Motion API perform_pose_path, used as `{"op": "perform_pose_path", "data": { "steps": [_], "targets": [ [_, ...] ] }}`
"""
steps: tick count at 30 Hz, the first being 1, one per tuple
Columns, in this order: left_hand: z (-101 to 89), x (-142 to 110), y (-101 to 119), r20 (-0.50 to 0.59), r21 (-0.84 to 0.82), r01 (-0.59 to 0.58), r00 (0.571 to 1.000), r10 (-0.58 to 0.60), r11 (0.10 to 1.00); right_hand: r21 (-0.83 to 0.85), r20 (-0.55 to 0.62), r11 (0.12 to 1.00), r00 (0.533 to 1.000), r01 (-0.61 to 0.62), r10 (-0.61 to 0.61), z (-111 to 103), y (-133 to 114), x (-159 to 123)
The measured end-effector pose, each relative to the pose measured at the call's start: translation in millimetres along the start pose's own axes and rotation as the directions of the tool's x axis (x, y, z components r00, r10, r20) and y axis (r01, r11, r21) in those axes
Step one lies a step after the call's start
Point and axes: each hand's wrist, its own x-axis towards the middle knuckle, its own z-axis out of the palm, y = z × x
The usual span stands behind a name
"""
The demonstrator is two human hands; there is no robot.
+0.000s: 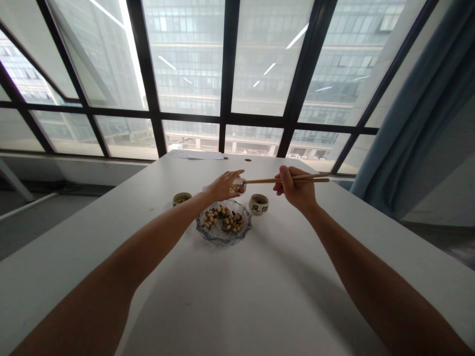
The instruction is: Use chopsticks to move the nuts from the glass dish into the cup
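My right hand (295, 189) is closed around a pair of wooden chopsticks (265, 181), which point left. A small dark piece shows at their tips, by the mouth of a clear container (243, 188) with light brown nuts in it. My left hand (223, 186) is wrapped round this container, fingers above and thumb below. Nearer me stands a scalloped glass bowl (224, 240) of pale nuts mixed with dark seeds. To its right is a small ceramic cup (259, 204) with dark characters; a second cup (181, 199) stands to its left, partly hidden by my left forearm.
All this stands on a white table (208, 296). Sheets of paper (195, 155) and a small dark round object (248, 159) lie near its far edge. Beyond are black-framed windows (226, 74), with a blue curtain (404, 128) at the right.
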Motion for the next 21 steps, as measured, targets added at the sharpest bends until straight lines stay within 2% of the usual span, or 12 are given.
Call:
{"op": "perform_pose_path", "data": {
  "steps": [3, 5, 9, 12, 16, 18, 20, 21],
  "targets": [
    [1.2, 1, -1, 0.004, -0.005, 0.068, 0.998, -0.068, 0.998, 0.01, -0.014, 1.0, 1.0, -0.015, 0.015, 1, 0, 0],
    [3.1, 3, -1, 0.053, 0.002, 0.158, 0.986, -0.158, 0.987, 0.016, -0.029, 0.999, 0.999, -0.028, 0.028, 0, -2, 0],
    [9.3, 10, 1, 0.19, 0.066, 0.321, 0.925, -0.328, 0.945, 0.018, -0.028, 0.999, 0.999, -0.035, 0.036, 0, -1, 1],
    [8.1, 11, -1, 0.267, 0.124, 0.338, 0.894, -0.359, 0.933, 0.025, -0.025, 0.999, 0.999, -0.042, 0.043, 0, 1, 1],
    [-15.0, -1, -19, 0.303, 0.249, 0.313, 0.873, -0.381, 0.916, 0.027, -0.025, 0.998, 0.998, -0.049, 0.049, 0, 1, 0],
    [-31.9, -12, -32, 0.28, 0.322, 0.362, 0.847, -0.453, 0.875, 0.029, -0.021, 0.998, 0.998, -0.05, 0.051, 2, -1, -1],
    [-45.9, -23, -42, 0.303, 0.323, 0.41, 0.809, -0.504, 0.853, 0.03, -0.013, 0.998, 0.998, -0.055, 0.056, 4, -2, -2],
    [-50.6, -29, -46, 0.309, 0.307, 0.422, 0.804, -0.508, 0.853, 0.029, -0.006, 0.998, 0.998, -0.058, 0.058, 5, -3, -3]
  ]
}}
